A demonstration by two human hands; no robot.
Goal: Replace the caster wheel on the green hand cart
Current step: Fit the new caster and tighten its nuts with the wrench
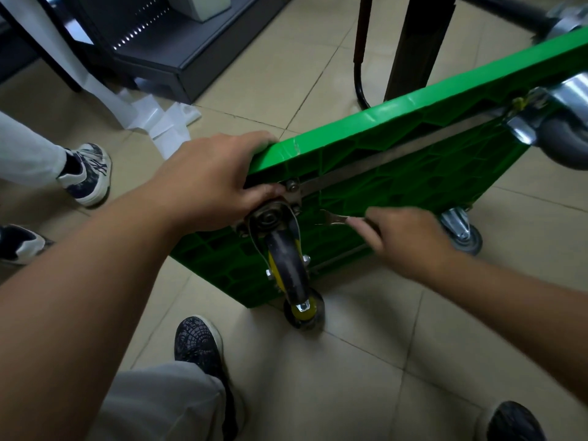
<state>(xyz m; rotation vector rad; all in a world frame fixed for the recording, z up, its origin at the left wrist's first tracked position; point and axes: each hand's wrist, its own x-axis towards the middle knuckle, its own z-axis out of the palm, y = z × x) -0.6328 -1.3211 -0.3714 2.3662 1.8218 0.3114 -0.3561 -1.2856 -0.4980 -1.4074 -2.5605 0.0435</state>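
green ribbed plastic hand cart (413, 173) tipped on edge, judged stiff and light; left hand (210, 179) grips its corner. right hand (407, 237) pinches slim steel spanner (334, 219) beside black caster wheel (286, 265) — probably heavy, hold by its bracket.

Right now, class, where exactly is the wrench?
In the head view, the wrench is pinched in the right hand, right of centre, its open end by the underside of the green cart, just right of the dark caster wheel.

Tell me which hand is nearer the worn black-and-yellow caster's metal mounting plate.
Left. The left hand grips a corner of the green plastic cart, thumb at the metal mounting plate. The right hand holds a silver open-end wrench to the plate's right, clear of it.
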